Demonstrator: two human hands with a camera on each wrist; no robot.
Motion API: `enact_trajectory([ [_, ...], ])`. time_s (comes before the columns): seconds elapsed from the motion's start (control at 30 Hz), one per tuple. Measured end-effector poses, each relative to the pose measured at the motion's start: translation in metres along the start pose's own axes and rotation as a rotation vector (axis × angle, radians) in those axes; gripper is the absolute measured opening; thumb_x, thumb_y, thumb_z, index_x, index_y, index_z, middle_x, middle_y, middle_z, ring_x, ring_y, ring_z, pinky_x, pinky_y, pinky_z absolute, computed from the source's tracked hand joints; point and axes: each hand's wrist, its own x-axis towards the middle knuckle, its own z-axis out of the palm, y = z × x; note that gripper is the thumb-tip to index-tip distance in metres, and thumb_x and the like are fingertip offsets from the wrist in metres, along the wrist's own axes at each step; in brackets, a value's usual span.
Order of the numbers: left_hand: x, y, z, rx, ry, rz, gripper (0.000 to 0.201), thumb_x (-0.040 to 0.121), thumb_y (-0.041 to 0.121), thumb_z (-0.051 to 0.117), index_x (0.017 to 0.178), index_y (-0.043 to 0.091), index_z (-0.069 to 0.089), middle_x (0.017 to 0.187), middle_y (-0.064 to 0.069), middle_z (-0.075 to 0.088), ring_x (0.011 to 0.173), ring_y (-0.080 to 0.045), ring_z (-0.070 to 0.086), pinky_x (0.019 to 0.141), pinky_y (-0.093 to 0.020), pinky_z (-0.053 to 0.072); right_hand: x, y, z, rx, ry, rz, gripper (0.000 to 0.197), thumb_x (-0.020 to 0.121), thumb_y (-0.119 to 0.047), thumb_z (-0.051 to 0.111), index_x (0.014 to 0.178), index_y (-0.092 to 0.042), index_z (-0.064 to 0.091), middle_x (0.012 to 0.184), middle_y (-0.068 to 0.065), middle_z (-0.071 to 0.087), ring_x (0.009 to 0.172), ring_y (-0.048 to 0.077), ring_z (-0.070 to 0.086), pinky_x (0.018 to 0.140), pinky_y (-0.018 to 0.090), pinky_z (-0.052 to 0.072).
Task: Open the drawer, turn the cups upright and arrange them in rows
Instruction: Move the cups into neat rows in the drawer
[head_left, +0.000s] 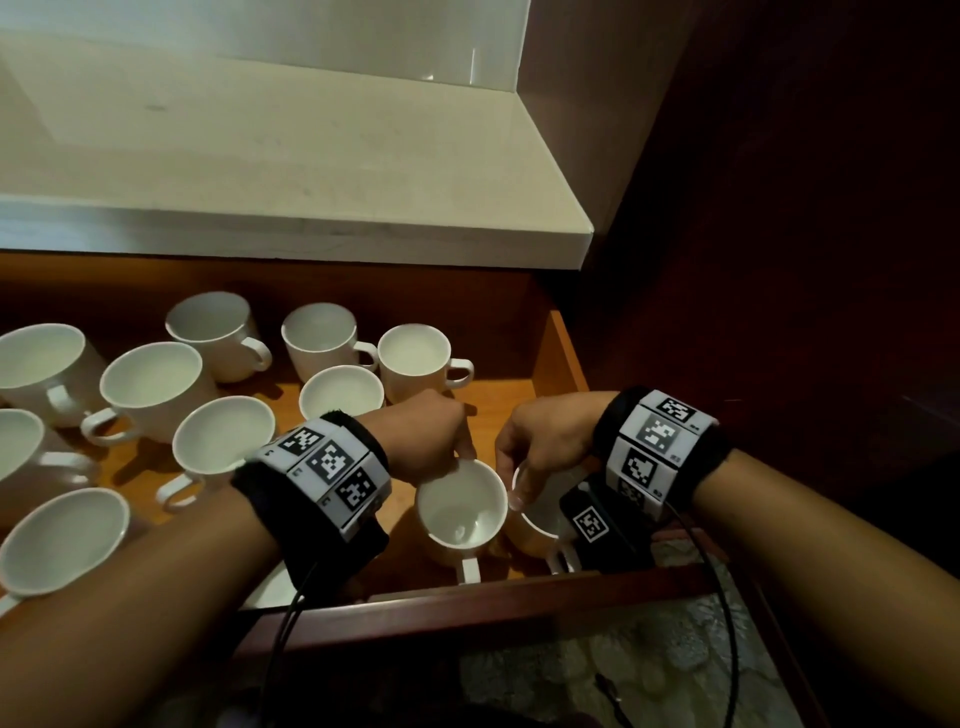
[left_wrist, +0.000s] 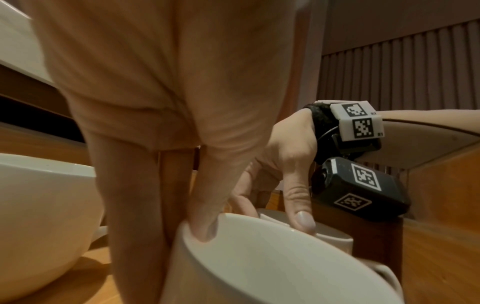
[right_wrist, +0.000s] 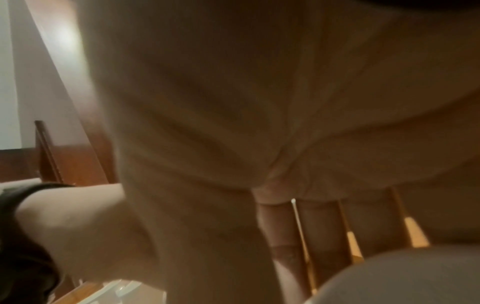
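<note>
2 cups held by their rims in the open drawer (head_left: 558, 358)

At 6 o'clock, one upright cup (head_left: 461, 512) is pinched by the left hand (head_left: 426, 441); its neighbour cup (head_left: 540, 514) is pinched by the right hand (head_left: 540, 441).

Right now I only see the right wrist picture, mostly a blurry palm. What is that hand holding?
Observer: The right hand pinches the rim of a white cup at the drawer's front right corner.
Visitor: And the other hand?
Observer: The left hand grips the neighbouring cup, a finger inside its rim.
Visitor: Any more cups?
Observer: Yes, upright ones fill the drawer's left side.
</note>
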Motion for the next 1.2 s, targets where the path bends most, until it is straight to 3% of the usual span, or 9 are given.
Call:
enact_trajectory([
  [0.27, -0.004, 0.003, -0.002, -0.017, 0.0, -0.014, 0.034, 0.094, 0.01, 0.053, 0.126, 0.016, 0.065, 0.144, -0.005, 0.051, 0.133, -0.021, 0.046, 0.103, -0.028, 0.041, 0.003, 0.001, 0.0, 0.0, -0.013, -0.005, 0.023, 0.072, -0.035, 0.082, 0.093, -0.027, 0.075, 0.097, -0.009, 0.071, 0.097, 0.011, 0.06, 0.083, 0.03, 0.05],
  [0.43, -0.005, 0.002, -0.003, -0.037, -0.013, -0.023, 0.034, 0.095, 0.01, 0.053, 0.128, 0.014, 0.063, 0.142, -0.006, 0.053, 0.131, -0.021, 0.049, 0.103, -0.028, 0.041, 0.001, 0.0, -0.001, 0.01, -0.006, 0.007, 0.024, 0.074, -0.034, 0.08, 0.096, -0.026, 0.074, 0.099, -0.008, 0.069, 0.094, 0.009, 0.058, 0.075, 0.026, 0.048],
  [0.63, -0.005, 0.002, -0.003, -0.028, -0.001, -0.009, 0.035, 0.095, 0.01, 0.054, 0.128, 0.016, 0.063, 0.143, -0.005, 0.052, 0.131, -0.022, 0.049, 0.103, -0.028, 0.041, 0.001, -0.001, -0.001, 0.005, -0.008, 0.015, 0.023, 0.073, -0.035, 0.081, 0.094, -0.026, 0.074, 0.097, -0.01, 0.07, 0.093, 0.007, 0.058, 0.078, 0.027, 0.047],
  [0.77, -0.003, 0.0, 0.0, -0.033, -0.002, 0.003, 0.035, 0.095, 0.011, 0.054, 0.128, 0.018, 0.063, 0.135, -0.006, 0.057, 0.126, -0.024, 0.051, 0.1, -0.029, 0.044, 0.001, -0.003, -0.001, -0.003, -0.007, 0.029, 0.023, 0.076, -0.032, 0.079, 0.097, -0.024, 0.074, 0.098, -0.01, 0.069, 0.085, 0.002, 0.055, 0.066, 0.023, 0.041],
  [1.03, -0.001, -0.006, 0.004, -0.049, -0.002, 0.037, 0.034, 0.093, 0.014, 0.057, 0.126, 0.016, 0.065, 0.13, -0.005, 0.062, 0.127, -0.025, 0.051, 0.103, -0.036, 0.046, 0.002, -0.007, -0.004, -0.084, -0.04, 0.049, 0.031, 0.076, -0.034, 0.079, 0.104, -0.025, 0.071, 0.105, -0.008, 0.069, 0.09, 0.006, 0.056, 0.067, 0.021, 0.041],
  [1.13, -0.014, -0.011, -0.008, -0.079, -0.021, 0.007, 0.042, 0.093, 0.027, 0.059, 0.133, 0.012, 0.057, 0.135, -0.005, 0.059, 0.122, -0.023, 0.055, 0.097, -0.032, 0.044, 0.0, -0.016, -0.011, -0.17, -0.053, 0.079, 0.046, 0.076, -0.038, 0.079, 0.118, -0.027, 0.063, 0.117, -0.009, 0.064, 0.106, 0.011, 0.057, 0.081, 0.024, 0.047],
  [1.2, -0.031, -0.023, -0.028, -0.123, 0.052, -0.017, 0.043, 0.092, 0.033, 0.061, 0.13, 0.014, 0.059, 0.125, -0.004, 0.064, 0.112, -0.021, 0.061, 0.088, -0.029, 0.046, -0.005, -0.021, -0.023, -0.241, 0.011, 0.063, 0.056, 0.075, -0.043, 0.079, 0.125, -0.026, 0.059, 0.124, -0.007, 0.062, 0.115, 0.014, 0.056, 0.094, 0.029, 0.047],
])
